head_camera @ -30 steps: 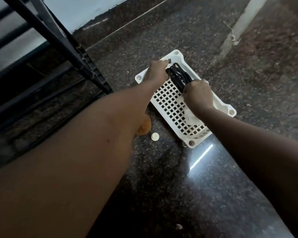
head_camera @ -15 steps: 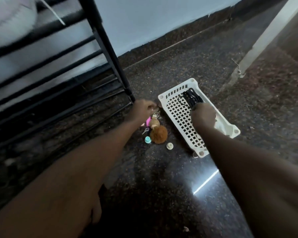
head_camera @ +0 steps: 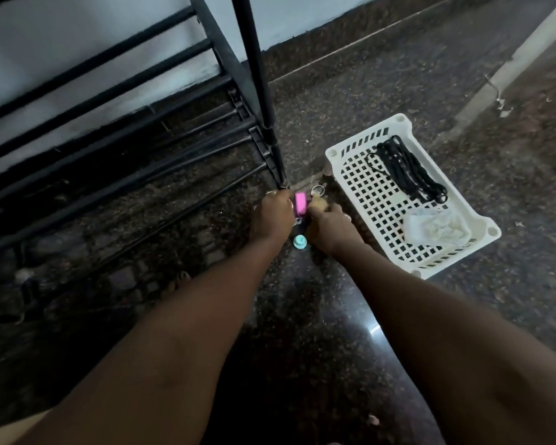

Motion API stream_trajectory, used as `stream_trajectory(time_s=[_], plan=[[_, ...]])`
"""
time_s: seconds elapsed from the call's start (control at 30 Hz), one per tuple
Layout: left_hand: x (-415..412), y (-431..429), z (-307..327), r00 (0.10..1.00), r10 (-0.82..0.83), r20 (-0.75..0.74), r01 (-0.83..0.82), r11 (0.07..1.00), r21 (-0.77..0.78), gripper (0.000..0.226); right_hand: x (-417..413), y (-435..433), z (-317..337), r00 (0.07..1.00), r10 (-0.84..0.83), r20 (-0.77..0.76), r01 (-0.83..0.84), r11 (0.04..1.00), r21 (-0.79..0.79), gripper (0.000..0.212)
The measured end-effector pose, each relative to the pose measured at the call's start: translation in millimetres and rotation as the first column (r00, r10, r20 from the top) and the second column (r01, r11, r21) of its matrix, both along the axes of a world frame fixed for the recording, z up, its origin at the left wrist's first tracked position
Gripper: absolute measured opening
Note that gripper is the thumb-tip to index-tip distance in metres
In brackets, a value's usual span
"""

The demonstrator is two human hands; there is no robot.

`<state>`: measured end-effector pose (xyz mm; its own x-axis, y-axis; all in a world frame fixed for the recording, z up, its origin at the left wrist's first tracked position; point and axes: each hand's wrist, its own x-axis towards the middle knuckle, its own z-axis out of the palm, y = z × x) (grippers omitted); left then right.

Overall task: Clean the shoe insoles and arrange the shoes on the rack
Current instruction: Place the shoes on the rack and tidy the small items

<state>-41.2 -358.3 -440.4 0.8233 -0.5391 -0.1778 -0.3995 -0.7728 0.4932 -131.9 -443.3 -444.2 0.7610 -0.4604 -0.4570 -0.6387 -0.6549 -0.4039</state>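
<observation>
Rack (head_camera: 257,75) top beyond upper edge

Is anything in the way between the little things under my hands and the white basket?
Nothing visible does. The pink item and teal cap lie between the left hand and right hand, with only bare floor up to the basket, whose middle is free.

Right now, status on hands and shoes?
Hands low by rack leg: left hand, right hand, grips unclear. No shoes or insoles in view. Pink tag, teal cap between hands; white basket to the right.
</observation>
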Motion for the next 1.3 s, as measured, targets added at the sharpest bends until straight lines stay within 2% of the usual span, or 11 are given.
stream_trajectory(time_s=[0.1,0.3,0.5,0.57,0.7,0.83,0.93,1.07,1.17,1.3], plan=[[-4.5,2.1,-1.7,1.0,0.014,0.002,-0.014,0.999,-0.03,0.029,4.5,-1.9,-0.1,0.994,-0.072,0.086,0.071,0.997,0.008,0.033],[-9.8,1.6,8.1,0.998,0.065,0.009,-0.065,0.998,-0.009,0.026,9.6,-18.4,43.5,0.953,-0.014,0.304,0.02,1.0,-0.015,0.033],[-20.1,-35.3,18.2,0.996,0.044,-0.083,-0.025,0.978,0.207,0.024,4.1,-67.1,65.8,0.893,-0.1,0.44,0.152,0.985,-0.084,0.033],[-23.4,-49.0,14.9,0.999,0.008,-0.038,0.002,0.961,0.277,0.023,-1.0,-81.8,60.9,0.89,-0.103,0.444,0.173,0.977,-0.121,0.033],[-24.7,-69.9,2.6,0.998,-0.036,-0.043,0.047,0.953,0.299,0.028,-11.8,-101.8,36.9,0.916,-0.145,0.374,0.22,0.961,-0.166,0.037],[-25.4,-77.6,-3.4,0.999,0.008,-0.041,0.006,0.949,0.316,0.035,-17.5,-106.2,9.7,0.943,-0.159,0.291,0.217,0.96,-0.178,0.042],[-22.6,-73.4,-9.4,0.999,0.035,-0.015,-0.028,0.936,0.351,0.033,-18.3,-105.3,2.4,0.937,-0.161,0.309,0.226,0.955,-0.19,0.044],[-18.8,-66.1,-11.3,0.997,0.051,0.058,-0.07,0.914,0.399,0.029,-16.6,-112.5,6.8,0.909,-0.259,0.326,0.309,0.945,-0.109,0.042],[-19.8,-66.6,-9.0,0.997,0.047,0.065,-0.069,0.911,0.407,0.027,-15.8,-120.8,10.9,0.83,-0.402,0.385,0.427,0.904,0.025,0.032],[-20.5,-70.2,-4.3,0.997,0.036,0.067,-0.059,0.922,0.384,0.024,-17.2,-124.4,18.4,0.734,-0.452,0.506,0.457,0.881,0.124,0.032]])
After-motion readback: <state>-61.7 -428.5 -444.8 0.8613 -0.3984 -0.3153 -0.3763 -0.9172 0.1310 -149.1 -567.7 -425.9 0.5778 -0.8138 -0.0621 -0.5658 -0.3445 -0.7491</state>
